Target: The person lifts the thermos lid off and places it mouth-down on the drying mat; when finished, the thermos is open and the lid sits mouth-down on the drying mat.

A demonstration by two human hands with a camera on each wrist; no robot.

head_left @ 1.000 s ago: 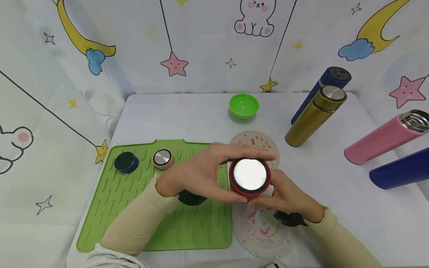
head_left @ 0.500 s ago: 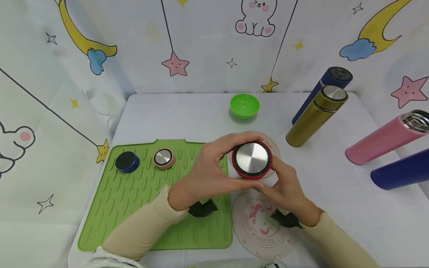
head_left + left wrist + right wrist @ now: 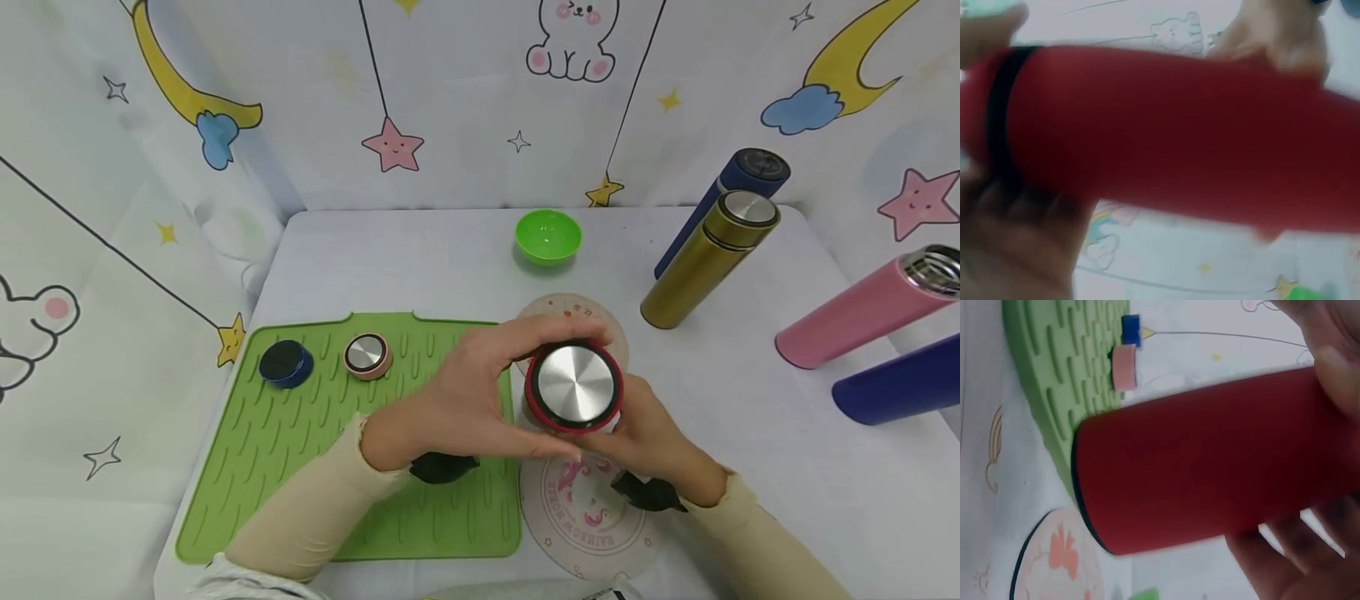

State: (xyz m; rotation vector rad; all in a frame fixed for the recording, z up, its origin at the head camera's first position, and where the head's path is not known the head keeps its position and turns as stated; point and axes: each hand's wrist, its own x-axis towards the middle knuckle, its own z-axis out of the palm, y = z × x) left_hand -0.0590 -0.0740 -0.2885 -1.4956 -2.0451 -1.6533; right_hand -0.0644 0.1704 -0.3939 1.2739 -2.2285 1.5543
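Both hands hold a red vacuum flask (image 3: 1166, 137) upright, its base raised off the table. Its lid (image 3: 576, 385) has a brushed silver top with a black ring and faces the head camera. My left hand (image 3: 468, 396) curves around the lid, index finger on the far side and thumb on the near side. In the left wrist view, a black band sits between lid and body, with fingers against it. Lower down, my right hand (image 3: 652, 429) grips the body, fingers on one side and thumb on the other in the right wrist view. The head view mostly hides the body.
A green mat (image 3: 300, 500) carries a blue lid (image 3: 286, 364) and a pink lid (image 3: 367, 357). Round coasters (image 3: 547, 542) lie below the hands. A green bowl (image 3: 548, 237) stands behind; gold (image 3: 697, 271), pink (image 3: 855, 317) and blue (image 3: 900, 387) flasks stand to the right.
Flask and hands first moved away from the body, then back nearer. My left hand turned around the lid and back, its thumb now lower than half a second ago.
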